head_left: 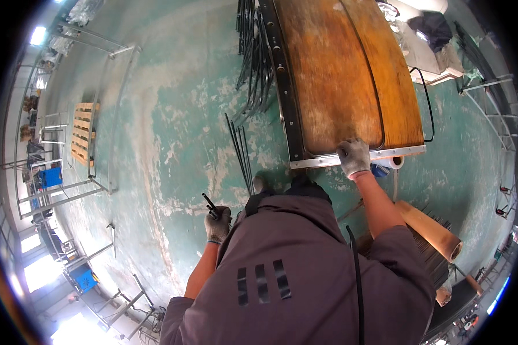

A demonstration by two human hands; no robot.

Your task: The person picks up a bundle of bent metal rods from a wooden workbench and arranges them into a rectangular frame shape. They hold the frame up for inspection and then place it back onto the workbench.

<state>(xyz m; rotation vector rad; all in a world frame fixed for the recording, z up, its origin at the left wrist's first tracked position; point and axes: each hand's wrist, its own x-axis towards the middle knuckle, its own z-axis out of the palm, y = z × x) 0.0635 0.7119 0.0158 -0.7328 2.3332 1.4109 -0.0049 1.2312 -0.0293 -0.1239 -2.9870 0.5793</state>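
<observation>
My left hand (217,225), in a grey-white work glove, is closed around a few thin black rods (210,202) beside my left hip. Their ends poke up out of the fist; how long they are is hidden. My right hand (354,156), gloved too, rests at the near metal-edged end of a worn wooden table (328,75). Its fingers are curled over the near side of a bent black rod (374,86) with rounded corners, which lies flat on the tabletop. Several straight black rods (240,150) reach toward my feet, left of the table.
Many black rods (256,69) hang along the table's left side. Another bent black rod (429,109) juts out at its right. A brown cardboard tube (429,230) lies near a bundle of thin rods at lower right. Leftward are a wooden pallet (83,133) and metal frames (63,195).
</observation>
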